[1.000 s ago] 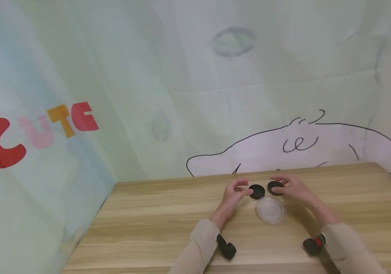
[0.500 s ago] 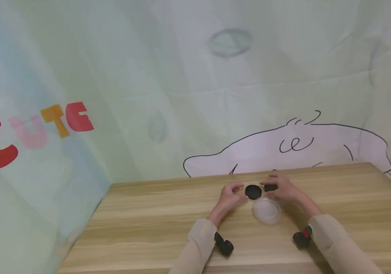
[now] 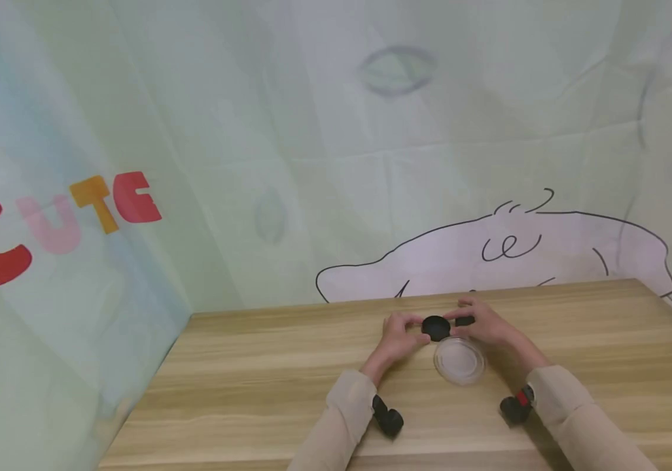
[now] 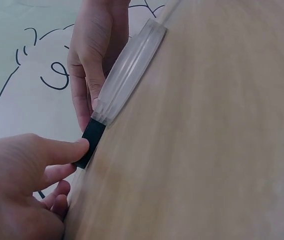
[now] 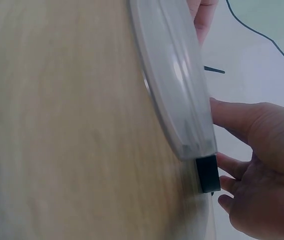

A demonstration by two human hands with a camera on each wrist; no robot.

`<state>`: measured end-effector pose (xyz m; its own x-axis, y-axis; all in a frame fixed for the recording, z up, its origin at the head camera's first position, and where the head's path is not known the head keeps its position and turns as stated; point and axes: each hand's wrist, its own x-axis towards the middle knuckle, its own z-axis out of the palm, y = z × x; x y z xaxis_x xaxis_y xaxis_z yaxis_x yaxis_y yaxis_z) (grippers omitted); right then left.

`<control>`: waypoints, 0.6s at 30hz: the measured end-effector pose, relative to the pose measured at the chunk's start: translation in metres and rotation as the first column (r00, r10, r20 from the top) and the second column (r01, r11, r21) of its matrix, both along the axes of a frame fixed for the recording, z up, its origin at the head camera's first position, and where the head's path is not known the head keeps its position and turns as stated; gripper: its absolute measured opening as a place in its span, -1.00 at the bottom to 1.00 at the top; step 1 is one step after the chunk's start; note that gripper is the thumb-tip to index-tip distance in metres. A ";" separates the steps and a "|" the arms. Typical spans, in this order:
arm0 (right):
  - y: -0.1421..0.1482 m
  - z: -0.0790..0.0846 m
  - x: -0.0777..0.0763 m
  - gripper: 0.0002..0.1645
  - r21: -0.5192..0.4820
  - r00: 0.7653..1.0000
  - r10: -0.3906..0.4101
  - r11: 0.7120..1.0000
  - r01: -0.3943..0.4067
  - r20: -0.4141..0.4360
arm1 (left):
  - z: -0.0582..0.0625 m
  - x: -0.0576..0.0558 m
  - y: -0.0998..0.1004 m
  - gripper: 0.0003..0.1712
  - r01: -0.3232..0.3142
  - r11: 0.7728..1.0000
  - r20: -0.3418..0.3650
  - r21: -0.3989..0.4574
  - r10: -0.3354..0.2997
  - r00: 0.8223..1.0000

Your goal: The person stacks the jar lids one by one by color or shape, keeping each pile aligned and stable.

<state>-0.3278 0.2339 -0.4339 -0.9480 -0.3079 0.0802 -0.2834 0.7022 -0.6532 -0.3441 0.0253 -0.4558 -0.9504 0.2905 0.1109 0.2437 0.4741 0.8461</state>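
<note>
Disc [image 3: 436,328] between left hand [image 3: 397,338] and right hand [image 3: 487,324]

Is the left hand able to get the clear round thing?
Probably yes: the clear round thing lies near the left hand, bare table between, but that hand may first need to release its black disc.

Dim, slightly soft wrist views

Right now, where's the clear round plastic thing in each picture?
Head: the clear plastic thing is right of centre, below the middle.
Left wrist: the clear plastic thing is in the upper half, just left of centre.
Right wrist: the clear plastic thing meets the top edge, right of centre.
Shared landmark: wooden table.
</note>
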 end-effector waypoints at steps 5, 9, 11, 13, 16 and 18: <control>-0.001 0.002 -0.005 -0.53 -0.020 1.000 -0.004 1.000 0.004 0.009 | 0.001 -0.002 0.001 -0.61 -0.008 0.998 0.039 0.058 0.006 0.999; -0.002 0.008 -0.008 -0.52 -0.015 1.000 0.008 1.000 -0.009 -0.025 | 0.007 0.000 0.000 -0.58 -0.016 0.986 0.077 0.168 0.003 0.997; -0.004 0.011 -0.007 -0.52 -0.027 0.999 0.016 0.999 -0.017 -0.037 | 0.010 0.004 -0.002 -0.58 -0.032 0.976 0.099 0.214 0.011 0.995; -0.006 0.014 -0.004 -0.52 -0.058 0.999 0.021 0.998 -0.023 -0.043 | 0.014 0.008 -0.005 -0.58 -0.057 0.968 0.122 0.243 0.028 0.992; -0.013 0.019 0.001 -0.50 -0.131 0.999 0.018 0.991 -0.022 -0.032 | 0.019 0.015 -0.014 -0.57 -0.088 0.952 0.161 0.293 0.041 0.986; -0.022 0.023 0.004 -0.49 -0.177 1.000 0.014 0.984 -0.018 -0.026 | 0.023 0.017 -0.024 -0.56 -0.095 0.940 0.182 0.328 0.036 0.983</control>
